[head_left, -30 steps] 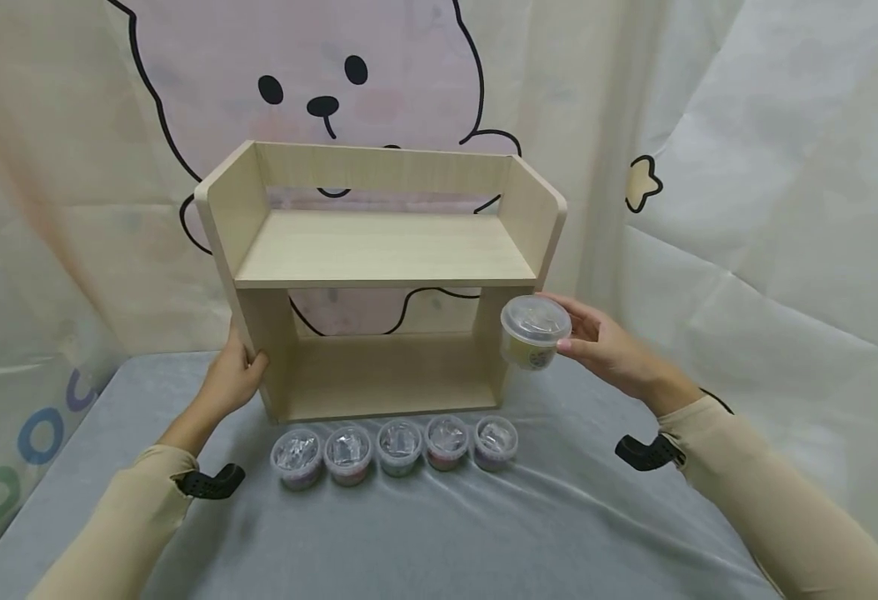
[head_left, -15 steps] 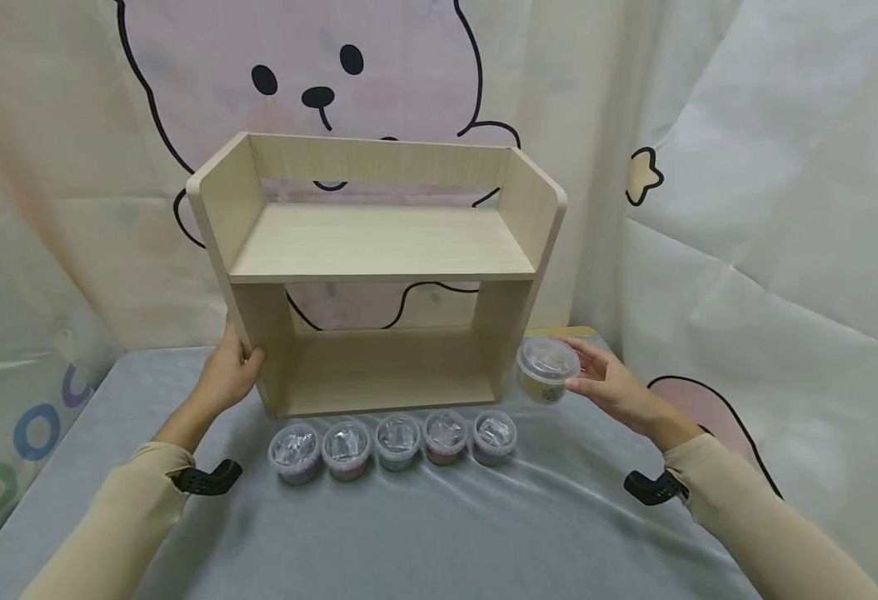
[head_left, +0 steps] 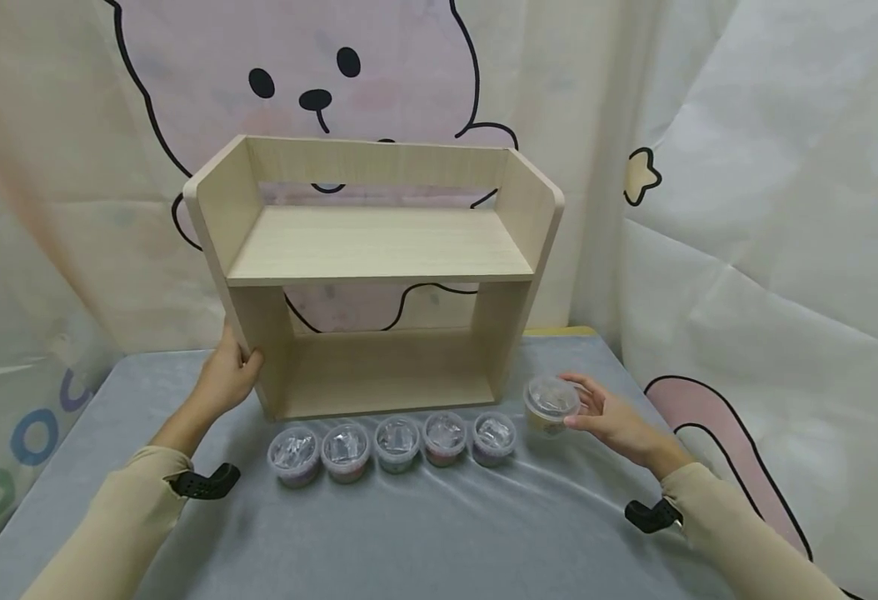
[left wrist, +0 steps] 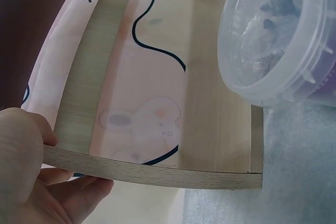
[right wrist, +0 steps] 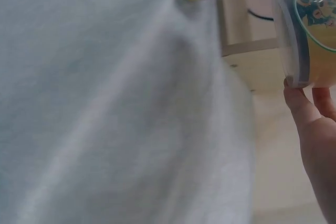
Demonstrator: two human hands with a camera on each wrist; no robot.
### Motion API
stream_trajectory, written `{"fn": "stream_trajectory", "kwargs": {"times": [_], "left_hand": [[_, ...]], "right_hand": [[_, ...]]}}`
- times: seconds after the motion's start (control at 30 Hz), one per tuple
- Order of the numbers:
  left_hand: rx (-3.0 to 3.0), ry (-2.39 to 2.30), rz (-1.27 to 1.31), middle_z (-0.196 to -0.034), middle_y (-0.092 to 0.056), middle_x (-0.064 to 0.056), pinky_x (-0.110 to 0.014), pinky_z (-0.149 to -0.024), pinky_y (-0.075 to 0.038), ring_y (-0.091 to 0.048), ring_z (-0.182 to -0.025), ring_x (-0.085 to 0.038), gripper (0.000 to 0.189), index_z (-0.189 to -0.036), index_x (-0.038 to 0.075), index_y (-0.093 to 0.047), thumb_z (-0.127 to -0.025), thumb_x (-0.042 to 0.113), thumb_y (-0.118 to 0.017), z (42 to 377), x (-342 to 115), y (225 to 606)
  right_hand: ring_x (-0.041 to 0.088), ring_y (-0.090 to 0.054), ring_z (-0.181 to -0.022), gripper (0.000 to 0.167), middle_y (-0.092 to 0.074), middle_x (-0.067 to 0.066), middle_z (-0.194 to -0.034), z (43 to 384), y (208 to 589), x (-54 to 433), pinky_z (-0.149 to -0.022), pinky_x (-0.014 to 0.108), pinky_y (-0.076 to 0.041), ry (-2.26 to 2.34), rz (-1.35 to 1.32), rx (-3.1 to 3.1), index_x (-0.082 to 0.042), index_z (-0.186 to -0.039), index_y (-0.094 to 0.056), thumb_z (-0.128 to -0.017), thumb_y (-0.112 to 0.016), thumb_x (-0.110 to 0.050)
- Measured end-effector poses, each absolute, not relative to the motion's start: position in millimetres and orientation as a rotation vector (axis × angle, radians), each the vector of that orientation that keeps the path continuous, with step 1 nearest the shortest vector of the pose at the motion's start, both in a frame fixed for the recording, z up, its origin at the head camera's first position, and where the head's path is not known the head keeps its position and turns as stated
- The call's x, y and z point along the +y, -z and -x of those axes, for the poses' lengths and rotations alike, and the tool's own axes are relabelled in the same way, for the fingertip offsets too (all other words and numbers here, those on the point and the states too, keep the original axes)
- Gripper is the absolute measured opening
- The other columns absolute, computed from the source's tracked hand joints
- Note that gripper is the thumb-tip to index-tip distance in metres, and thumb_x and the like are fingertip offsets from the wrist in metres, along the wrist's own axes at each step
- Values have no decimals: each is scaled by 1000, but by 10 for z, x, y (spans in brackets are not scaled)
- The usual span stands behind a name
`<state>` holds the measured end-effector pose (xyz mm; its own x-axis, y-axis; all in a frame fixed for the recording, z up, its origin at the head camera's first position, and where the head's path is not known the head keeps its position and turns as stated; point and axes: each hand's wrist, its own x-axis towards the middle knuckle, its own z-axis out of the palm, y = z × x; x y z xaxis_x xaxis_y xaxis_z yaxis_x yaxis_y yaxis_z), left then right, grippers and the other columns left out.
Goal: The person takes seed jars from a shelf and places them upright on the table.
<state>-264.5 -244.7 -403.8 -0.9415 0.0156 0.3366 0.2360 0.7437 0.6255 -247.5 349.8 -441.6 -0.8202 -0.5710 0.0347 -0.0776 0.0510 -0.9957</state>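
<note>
My left hand (head_left: 221, 375) grips the left side panel of a pale wooden two-tier shelf (head_left: 379, 242) standing on the table. In the left wrist view, the thumb lies on one face of the panel (left wrist: 157, 174) and fingers on the other. My right hand (head_left: 619, 423) holds a clear lidded plastic tub (head_left: 551, 398) with yellow contents, right of the shelf's lower corner. The right wrist view shows the thumb and a finger against this tub (right wrist: 321, 59), which carries a printed label. Several similar lidded tubs (head_left: 398, 442) stand in a row before the shelf.
Grey-blue cloth (head_left: 409, 533) covers the table. Behind it hangs a curtain (head_left: 559, 100) with a cartoon bear print. Another curtain (head_left: 784, 208) closes off the right side. A yellow strip (head_left: 559, 332) shows at the table's back edge.
My right hand has lowered the yellow tub from in front of the shelf's right side to beside the right end of the row. The left hand keeps its grip on the shelf.
</note>
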Motion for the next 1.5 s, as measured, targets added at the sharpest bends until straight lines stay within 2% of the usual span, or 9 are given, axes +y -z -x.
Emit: {"fn": "stream_trajectory", "kwargs": {"times": [0.1, 0.3, 0.5, 0.77, 1.0, 1.2, 1.5], "left_hand": [[-2636, 999, 195, -111, -61, -40, -59, -73, -51, -63, -94, -50, 66, -156, 3, -10, -101, 14, -44, 2655, -2437, 4052], [-2658, 1025, 193, -122, -57, -42, -64, -82, -51, -62, -105, -55, 65, -155, 3, -10, -102, 14, -44, 2651, -2423, 4047], [-2649, 1007, 197, -116, -59, -41, -61, -76, -51, -63, -99, -53, 68, -157, 5, -6, -101, 15, -44, 2646, -2450, 4039], [-2646, 997, 207, -110, -60, -39, -56, -70, -51, -64, -93, -49, 71, -159, 7, -3, -101, 14, -43, 2641, -2457, 4051], [-2643, 1019, 195, -117, -59, -41, -59, -74, -52, -64, -98, -52, 71, -159, 7, -4, -101, 14, -45, 2640, -2449, 4027], [-2643, 1012, 201, -114, -59, -42, -59, -73, -51, -63, -95, -51, 72, -159, 6, -3, -101, 14, -45, 2631, -2456, 4034], [-2635, 1009, 208, -120, -58, -43, -60, -74, -52, -63, -101, -54, 71, -159, 6, -4, -101, 14, -44, 2630, -2462, 4034]], "right_hand": [[2, -59, -121, 68, -56, -9, -135, 2462, 4547, 3519, -96, 23, -53, 1823, 628, 1977, -3, -152, -22, -95, -57, 7], [1, -60, -120, 66, -58, -9, -133, 2428, 4751, 3553, -95, 22, -53, 1812, 572, 2002, -6, -150, -27, -94, -59, 6], [2, -60, -121, 67, -57, -7, -134, 2396, 4882, 3543, -97, 22, -53, 1801, 556, 2005, -1, -151, -24, -94, -59, 6], [3, -60, -123, 70, -53, -6, -137, 2405, 4904, 3494, -97, 22, -53, 1784, 535, 1997, 0, -152, -20, -95, -61, 3], [0, -59, -124, 72, -52, -8, -138, 2427, 4930, 3494, -97, 21, -52, 1769, 516, 2004, 1, -152, -20, -94, -62, 5], [-2, -57, -125, 74, -50, -13, -140, 2404, 4939, 3529, -98, 20, -51, 1727, 522, 2019, 0, -153, -22, -93, -64, 3], [0, -59, -123, 74, -60, -13, -137, 2438, 4938, 3637, -98, 21, -51, 1671, 557, 1984, -2, -155, -17, -95, -59, 5]]}}
